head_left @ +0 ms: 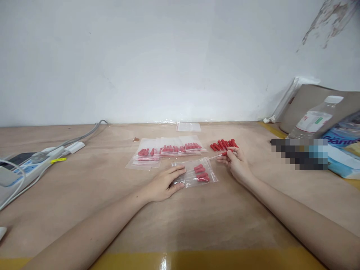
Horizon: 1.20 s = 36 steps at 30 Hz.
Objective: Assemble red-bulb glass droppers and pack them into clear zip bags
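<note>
My left hand (166,183) lies on the wooden table (84,202), its fingers flat on the left edge of a clear zip bag (200,173) that holds several red-capped droppers. My right hand (237,163) is just right of that bag, fingers pinched on one red-capped dropper (222,154) whose glass tip points toward the bag's mouth. A loose pile of red-capped droppers (223,144) lies just beyond my right hand. Three filled bags (165,150) sit in an overlapping row behind the open bag.
A stack of unfilled clear bags (188,126) lies near the wall. A power strip with cables (30,167) is at the left. At the right stand a plastic water bottle (315,120), cardboard (309,103) and blue packaging (343,146).
</note>
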Each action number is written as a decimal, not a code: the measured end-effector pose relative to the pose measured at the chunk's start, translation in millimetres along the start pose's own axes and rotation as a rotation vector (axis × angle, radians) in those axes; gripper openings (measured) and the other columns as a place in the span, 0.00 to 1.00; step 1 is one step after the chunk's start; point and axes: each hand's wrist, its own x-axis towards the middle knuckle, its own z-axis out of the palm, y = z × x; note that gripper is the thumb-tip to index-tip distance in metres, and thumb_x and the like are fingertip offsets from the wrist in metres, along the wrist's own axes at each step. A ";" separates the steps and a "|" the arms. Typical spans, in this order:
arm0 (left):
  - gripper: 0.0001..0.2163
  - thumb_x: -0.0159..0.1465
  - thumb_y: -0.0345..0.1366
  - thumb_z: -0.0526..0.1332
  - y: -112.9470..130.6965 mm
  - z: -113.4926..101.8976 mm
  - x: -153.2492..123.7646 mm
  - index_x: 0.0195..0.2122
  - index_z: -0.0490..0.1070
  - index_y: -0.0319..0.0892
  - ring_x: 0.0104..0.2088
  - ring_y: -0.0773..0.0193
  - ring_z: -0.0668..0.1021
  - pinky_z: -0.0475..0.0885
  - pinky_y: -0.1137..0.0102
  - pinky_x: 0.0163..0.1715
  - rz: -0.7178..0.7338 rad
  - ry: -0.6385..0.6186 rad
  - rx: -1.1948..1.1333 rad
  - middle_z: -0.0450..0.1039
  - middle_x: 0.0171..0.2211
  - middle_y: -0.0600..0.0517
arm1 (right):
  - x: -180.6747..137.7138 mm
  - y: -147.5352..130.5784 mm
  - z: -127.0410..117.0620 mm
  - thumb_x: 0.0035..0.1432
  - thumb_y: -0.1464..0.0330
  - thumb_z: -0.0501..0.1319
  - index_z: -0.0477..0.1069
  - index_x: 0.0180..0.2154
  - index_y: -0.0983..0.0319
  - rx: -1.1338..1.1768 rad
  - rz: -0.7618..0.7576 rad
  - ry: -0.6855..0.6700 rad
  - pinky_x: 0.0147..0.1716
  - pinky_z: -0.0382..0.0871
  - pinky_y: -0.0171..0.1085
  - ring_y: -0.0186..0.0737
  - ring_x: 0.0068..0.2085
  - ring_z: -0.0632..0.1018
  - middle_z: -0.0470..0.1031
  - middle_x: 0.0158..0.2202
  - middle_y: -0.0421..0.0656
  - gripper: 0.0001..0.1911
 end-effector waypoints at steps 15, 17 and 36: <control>0.23 0.63 0.43 0.52 0.7 1.2 0.5 0.59 0.52 0.45 0.58 0.58 0.60 0.58 0.60 0.56 -0.015 0.027 -0.017 0.54 0.59 0.48 | -12.1 -1.7 8.0 0.41 0.60 0.67 0.57 0.32 0.58 0.071 0.170 -0.123 0.33 0.72 0.37 0.33 0.28 0.77 0.73 0.27 0.36 0.22; 0.24 0.63 0.43 0.52 2.4 0.1 0.3 0.60 0.51 0.45 0.58 0.57 0.60 0.59 0.60 0.56 -0.023 0.027 -0.016 0.55 0.59 0.47 | -15.1 -3.4 10.4 0.41 0.61 0.67 0.60 0.32 0.60 0.010 0.220 -0.199 0.31 0.70 0.33 0.31 0.27 0.75 0.72 0.25 0.35 0.20; 0.23 0.64 0.41 0.52 4.2 -0.9 2.3 0.60 0.50 0.46 0.57 0.58 0.62 0.60 0.61 0.55 0.011 0.035 -0.013 0.56 0.58 0.47 | -15.8 -3.7 38.1 0.43 0.68 0.65 0.66 0.29 0.62 -0.443 0.242 -0.213 0.21 0.70 0.35 0.38 0.22 0.76 0.74 0.21 0.40 0.10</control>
